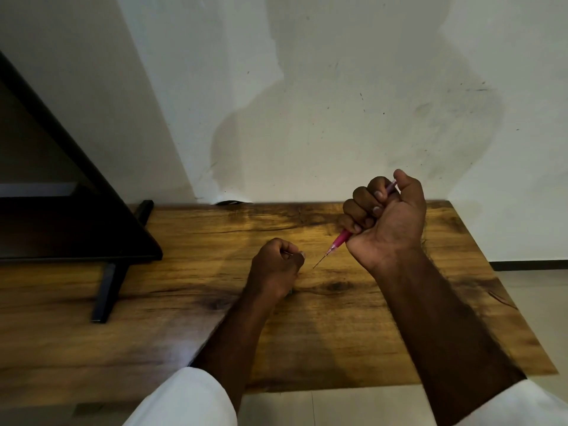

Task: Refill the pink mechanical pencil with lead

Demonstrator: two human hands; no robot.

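My right hand (385,216) is raised above the wooden table (338,327), fist closed around the pink mechanical pencil (338,239). Its thumb rests on the pencil's top end. The pencil's tip points down and left, with a thin lead (319,262) sticking out of it. My left hand (275,269) rests on the table just left of that lead, its fingers curled shut. A small dark thing shows between its fingertips and under its heel, too hidden to name. A short gap separates the lead's end from the left fingertips.
A black stand with a slanted panel (76,186) and a dark foot (107,290) occupies the table's left side. A white wall (338,103) rises right behind the table. The table's right edge (504,278) drops to a pale tiled floor.
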